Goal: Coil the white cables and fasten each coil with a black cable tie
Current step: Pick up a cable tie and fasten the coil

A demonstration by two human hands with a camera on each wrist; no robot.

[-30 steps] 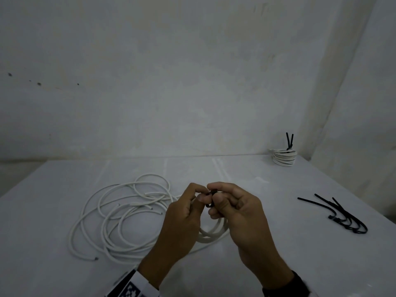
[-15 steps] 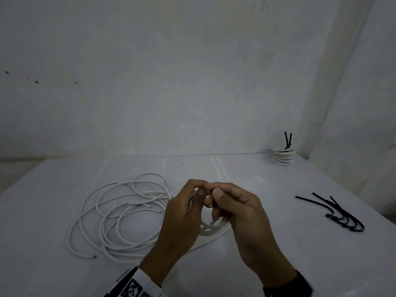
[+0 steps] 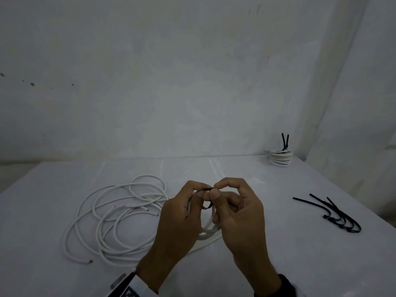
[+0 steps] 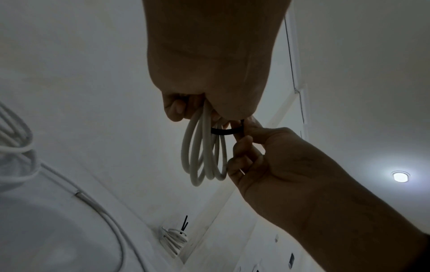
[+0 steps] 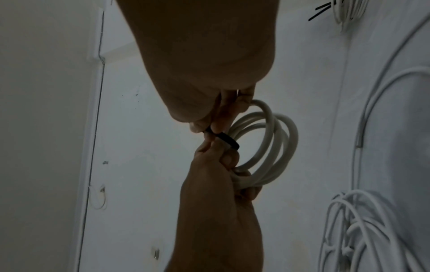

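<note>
I hold a small white cable coil (image 3: 211, 230) above the table's middle. My left hand (image 3: 199, 190) grips its bundled loops (image 4: 204, 147), fingers curled round them. A black cable tie (image 3: 206, 205) loops round the bundle (image 4: 225, 131), and my right hand (image 3: 214, 189) pinches it between thumb and forefinger. In the right wrist view the black cable tie (image 5: 229, 140) sits between both hands' fingertips, with the white cable coil (image 5: 267, 143) hanging beside it. Loose white cables (image 3: 120, 217) lie tangled on the table to the left.
A finished coil (image 3: 279, 157) with black tie ends sticking up stands in the back right corner. Several spare black ties (image 3: 340, 217) lie at the right of the white table (image 3: 257, 264). Walls close off the back and right.
Both hands stay in about the same spot over the table. The right fingers have shifted their pinch on the tie, the forefinger now arched higher.
</note>
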